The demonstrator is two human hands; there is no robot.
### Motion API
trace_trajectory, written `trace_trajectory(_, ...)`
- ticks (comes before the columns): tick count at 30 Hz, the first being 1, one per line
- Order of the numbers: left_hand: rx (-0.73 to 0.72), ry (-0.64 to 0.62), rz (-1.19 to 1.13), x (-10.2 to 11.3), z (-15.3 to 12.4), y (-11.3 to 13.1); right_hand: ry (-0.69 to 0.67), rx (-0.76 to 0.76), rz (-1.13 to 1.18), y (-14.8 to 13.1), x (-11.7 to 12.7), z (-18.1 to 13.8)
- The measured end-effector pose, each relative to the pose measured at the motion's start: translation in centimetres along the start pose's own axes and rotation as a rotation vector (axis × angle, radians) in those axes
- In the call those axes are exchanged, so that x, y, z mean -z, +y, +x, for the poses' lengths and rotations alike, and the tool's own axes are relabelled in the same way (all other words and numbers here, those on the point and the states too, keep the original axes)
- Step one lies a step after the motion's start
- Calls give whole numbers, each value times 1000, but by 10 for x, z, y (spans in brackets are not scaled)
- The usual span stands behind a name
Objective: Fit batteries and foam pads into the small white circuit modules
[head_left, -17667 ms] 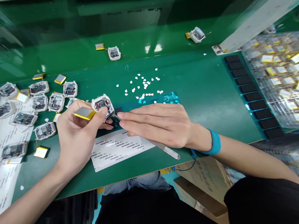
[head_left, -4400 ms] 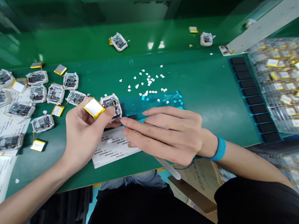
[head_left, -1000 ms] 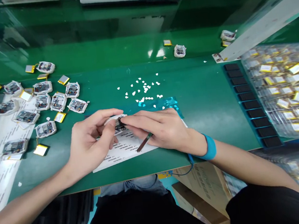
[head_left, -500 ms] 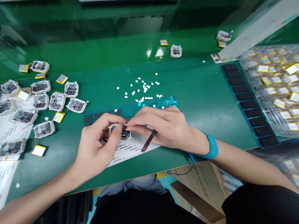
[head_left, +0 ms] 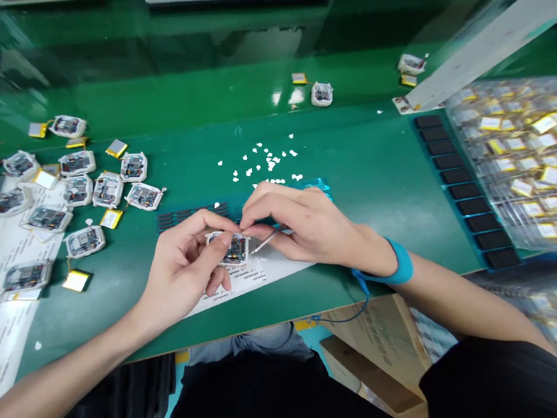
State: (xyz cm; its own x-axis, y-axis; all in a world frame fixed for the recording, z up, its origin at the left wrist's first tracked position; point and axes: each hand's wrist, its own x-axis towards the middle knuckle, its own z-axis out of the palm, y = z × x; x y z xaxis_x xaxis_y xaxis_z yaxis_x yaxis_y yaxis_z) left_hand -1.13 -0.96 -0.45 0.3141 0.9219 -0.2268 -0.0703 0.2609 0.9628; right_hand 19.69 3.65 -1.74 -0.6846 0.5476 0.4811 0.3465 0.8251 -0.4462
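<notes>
My left hand (head_left: 185, 270) grips a small white-framed circuit module (head_left: 230, 248) just above a printed white label sheet (head_left: 260, 275) on the green bench. My right hand (head_left: 305, 226) pinches at the module's right edge and also holds metal tweezers (head_left: 269, 238), their tips close to the module. A blue strap (head_left: 396, 266) circles my right wrist. A blue sheet with rows of black pads (head_left: 191, 214) lies just behind both hands.
Several more white modules with gold batteries (head_left: 80, 191) lie at the left. Small white scraps (head_left: 265, 160) are scattered behind the hands. Two modules (head_left: 320, 93) sit on the far belt. Clear trays of batteries (head_left: 529, 160) and a strip of black pads (head_left: 460, 191) stand at the right.
Both hands lowered the module from above the blue sheet down onto the label sheet. The tweezers swung from pointing down-left to lying nearly level beside the module.
</notes>
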Motion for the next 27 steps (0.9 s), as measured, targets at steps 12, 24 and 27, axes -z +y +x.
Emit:
trace_trajectory(12,82,-70,-238,3,2,0,146,113,-216,1,-6,-10)
trace_trajectory(24,56,135,-154,4,4,4,254,-162,-295,22,2,-1)
trace_trajectory(27,27,183,-132,6,6,5,214,-227,-351,25,2,-1)
